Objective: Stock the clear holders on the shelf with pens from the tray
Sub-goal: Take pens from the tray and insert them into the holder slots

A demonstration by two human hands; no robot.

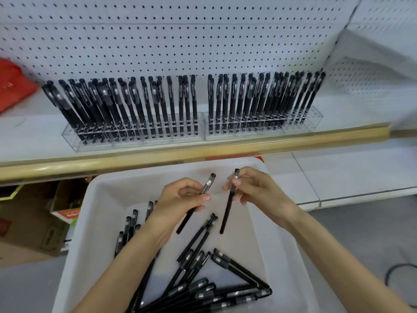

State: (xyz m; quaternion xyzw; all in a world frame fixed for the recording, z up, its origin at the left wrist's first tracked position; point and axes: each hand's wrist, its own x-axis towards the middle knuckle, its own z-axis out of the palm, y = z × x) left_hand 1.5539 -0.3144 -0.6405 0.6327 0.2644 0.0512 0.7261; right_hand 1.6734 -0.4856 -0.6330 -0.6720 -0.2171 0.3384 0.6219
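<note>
Closest to the camera, a white tray holds a loose heap of black capped pens, with a few more pens lying along its left side beside the left forearm. Over the tray, the left hand grips one pen near its cap. Its fingers curl round the barrel with the thumb pressed on top, and the pen slants down to the left. Near it but apart, the right hand pinches a second pen just below the cap between thumb and fingers, the barrel hanging almost upright, tip down.

Beyond the tray runs a shelf with a pale wood-coloured front edge. Two clear holders, the left holder and the right holder, stand on it end to end, each packed with rows of black standing pens, caps up, many leaning. A white pegboard rises behind them. A blurred red object sits at the shelf's far left. Cardboard boxes stand below the shelf at left, and a dark cable lies on the floor at right.
</note>
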